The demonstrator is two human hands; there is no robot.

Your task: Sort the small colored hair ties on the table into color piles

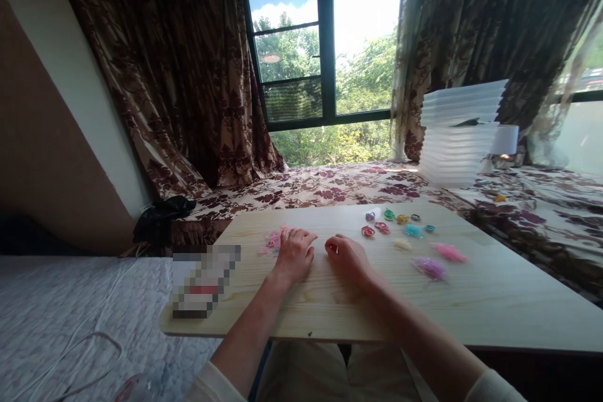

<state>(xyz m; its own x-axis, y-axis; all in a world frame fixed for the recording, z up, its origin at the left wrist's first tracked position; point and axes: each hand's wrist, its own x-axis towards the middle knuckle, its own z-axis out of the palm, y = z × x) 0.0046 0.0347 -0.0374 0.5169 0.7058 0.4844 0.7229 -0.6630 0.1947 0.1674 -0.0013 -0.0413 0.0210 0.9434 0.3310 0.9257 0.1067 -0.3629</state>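
My left hand (296, 254) rests low over the wooden table top, its fingers apart and pointing right. Partly behind it lies a loose pile of pink elastic bands (273, 241). A short gap to the right, my right hand (349, 257) is curled, thumb and forefinger together; whatever it pinches, if anything, is too small to make out. Beyond it sit small coiled bundles of bands, among them a red bundle (368, 232), a green bundle (389, 215) and a teal bundle (413, 231). Farther right are a purple bunch (431, 269) and a pink bunch (449, 252).
The pale wooden table (509, 301) has a blurred-out flat item (206, 282) at its left end. Behind stand a tall stack of white translucent sheets (459, 138) and a white lamp (505, 140) on a flowered cover. A quilted bed (61, 301) with cables lies left.
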